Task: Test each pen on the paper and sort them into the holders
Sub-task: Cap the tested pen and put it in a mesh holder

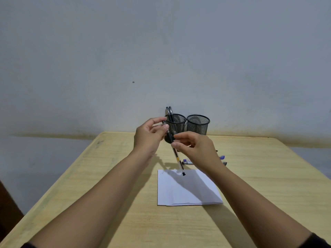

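Both my hands hold one black pen (176, 156) in the air above the table, slanting down to the right. My left hand (150, 135) pinches its upper end near the left holder. My right hand (193, 145) pinches the barrel lower down. The pen's lower end hangs over the top edge of the white paper (186, 190), which carries faint scribbles at its top left corner. Two black mesh holders stand at the back: the left holder (177, 125) has two black pens (169, 113) in it, and the right holder (198, 125) looks empty.
Loose pens with blue and dark parts (188, 161) lie on the wooden table (107, 194) behind my right hand, partly hidden by it. A grey wall rises right behind the holders. The table's left edge runs diagonally.
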`<state>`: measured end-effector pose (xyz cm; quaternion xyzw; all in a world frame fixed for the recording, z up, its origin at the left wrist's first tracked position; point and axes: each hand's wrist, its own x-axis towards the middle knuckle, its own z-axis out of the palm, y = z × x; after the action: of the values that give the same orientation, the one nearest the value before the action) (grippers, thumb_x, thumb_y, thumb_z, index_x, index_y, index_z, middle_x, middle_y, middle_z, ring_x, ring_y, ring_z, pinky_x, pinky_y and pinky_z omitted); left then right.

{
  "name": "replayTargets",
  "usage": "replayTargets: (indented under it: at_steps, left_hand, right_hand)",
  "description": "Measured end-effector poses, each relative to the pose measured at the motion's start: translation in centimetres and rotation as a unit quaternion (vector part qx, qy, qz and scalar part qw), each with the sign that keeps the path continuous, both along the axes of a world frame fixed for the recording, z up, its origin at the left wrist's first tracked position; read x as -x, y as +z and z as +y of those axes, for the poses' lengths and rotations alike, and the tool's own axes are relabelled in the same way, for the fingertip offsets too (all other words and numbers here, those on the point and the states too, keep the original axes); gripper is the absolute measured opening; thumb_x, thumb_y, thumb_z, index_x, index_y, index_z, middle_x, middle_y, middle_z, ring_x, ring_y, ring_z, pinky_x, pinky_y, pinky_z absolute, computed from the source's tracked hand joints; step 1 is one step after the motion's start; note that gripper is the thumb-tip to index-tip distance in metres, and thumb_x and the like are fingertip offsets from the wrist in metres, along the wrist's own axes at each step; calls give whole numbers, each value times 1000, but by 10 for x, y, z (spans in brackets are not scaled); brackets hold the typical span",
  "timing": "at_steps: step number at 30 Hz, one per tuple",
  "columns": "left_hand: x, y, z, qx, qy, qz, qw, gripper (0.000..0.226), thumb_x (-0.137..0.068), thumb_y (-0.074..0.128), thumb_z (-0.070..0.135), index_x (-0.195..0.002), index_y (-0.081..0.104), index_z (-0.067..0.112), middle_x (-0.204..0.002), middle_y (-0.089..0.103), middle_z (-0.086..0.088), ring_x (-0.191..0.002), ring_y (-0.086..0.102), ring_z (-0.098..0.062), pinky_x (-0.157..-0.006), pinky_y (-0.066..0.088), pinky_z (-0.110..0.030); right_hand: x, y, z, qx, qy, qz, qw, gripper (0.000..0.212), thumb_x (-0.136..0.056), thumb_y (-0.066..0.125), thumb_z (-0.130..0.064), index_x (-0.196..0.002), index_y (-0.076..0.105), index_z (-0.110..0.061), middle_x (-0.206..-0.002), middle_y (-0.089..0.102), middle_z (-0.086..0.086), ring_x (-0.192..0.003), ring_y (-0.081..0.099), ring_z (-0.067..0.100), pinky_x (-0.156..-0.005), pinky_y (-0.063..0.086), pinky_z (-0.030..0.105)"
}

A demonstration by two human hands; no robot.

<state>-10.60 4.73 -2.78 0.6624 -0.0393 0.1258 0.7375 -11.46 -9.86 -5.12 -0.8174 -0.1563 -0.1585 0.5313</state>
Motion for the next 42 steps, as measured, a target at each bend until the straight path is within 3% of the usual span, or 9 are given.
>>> replayTargets:
  at_steps: [2, 6, 12, 16, 20, 26, 29, 34, 42]
  left_hand:
    - [-7, 6, -4, -21, 5, -11, 1000, 21, -84, 66, 12, -95, 67, 30, -80, 69, 1, -79, 63, -13, -89, 53, -31]
    - [-28, 18, -12, -37, 4, -25, 999, 19, -79, 71, 20, -91, 69, 35, -84, 73, 0, -88, 68, -17, -95, 52, -41]
    - [-74, 44, -25, -51, 12, -64, 997, 17, -82, 66, 34, -98, 64, 40, -90, 74, 7, -97, 69, -13, -96, 51, -36]
    - [-105, 43, -21, -163, 66, -40, 984, 31, -86, 63, 32, -117, 62, 27, -110, 69, 6, -98, 62, -5, -87, 42, -14]
    - [-130, 22, -14, -295, 78, 18, 952, 43, -86, 61, 34, -127, 56, 21, -131, 59, -1, -123, 52, -16, -104, 38, -27]
    - [-142, -6, -12, -331, 62, 69, 939, 56, -85, 62, 38, -135, 48, 19, -138, 52, -7, -134, 40, -24, -110, 33, -35]
    - [-143, -14, -13, -312, 63, 60, 946, 48, -85, 63, 33, -130, 55, 19, -131, 59, -3, -128, 48, -20, -100, 38, -26]
    - [-143, -18, -15, -283, 66, 45, 956, 34, -85, 64, 29, -118, 64, 22, -93, 66, 4, -89, 57, -7, -60, 34, 3]
    - [-144, -22, -17, -275, 74, 37, 958, 34, -85, 64, 28, -118, 64, 22, -85, 58, 11, -86, 55, -5, -58, 33, 5]
  right_hand:
    - [-7, 5, 1, -26, -12, 11, 1000, 18, -76, 75, -18, -93, 70, -24, -82, 74, -4, -81, 70, 10, -80, 56, 30]
    - [-21, 21, -2, -94, 10, 31, 995, 17, -78, 73, -13, -91, 68, -23, -76, 71, -4, -60, 62, -4, -59, 47, 13]
    - [-64, 55, -12, -116, -27, 2, 993, 15, -79, 73, -14, -91, 68, -23, -79, 71, -3, -74, 66, 7, -73, 54, 25]
    - [-106, 80, -21, -141, -55, -9, 988, 14, -78, 73, -12, -81, 65, -23, -78, 67, 0, -73, 65, 14, -69, 54, 26]
    - [-143, 93, -23, -129, -77, -6, 989, 11, -77, 74, -16, -78, 64, -21, -78, 68, 4, -69, 67, 18, -77, 58, 36]
    - [-175, 78, -15, -36, -125, 12, 991, 16, -74, 76, -25, -70, 61, -27, -68, 62, -8, -71, 60, 9, -71, 44, 22]
    - [-181, 59, -12, 37, -131, 34, 990, 14, -74, 76, -29, -78, 65, -21, -69, 61, -8, -71, 59, 9, -66, 43, 22]
    - [-186, 38, -7, 110, -154, 56, 980, 20, -72, 77, -31, -83, 69, -16, -73, 64, -4, -79, 63, 15, -75, 48, 28]
    - [-187, 26, -9, 160, -157, 58, 973, 27, -75, 75, -29, -96, 72, -13, -91, 74, 5, -91, 67, 20, -83, 51, 30]
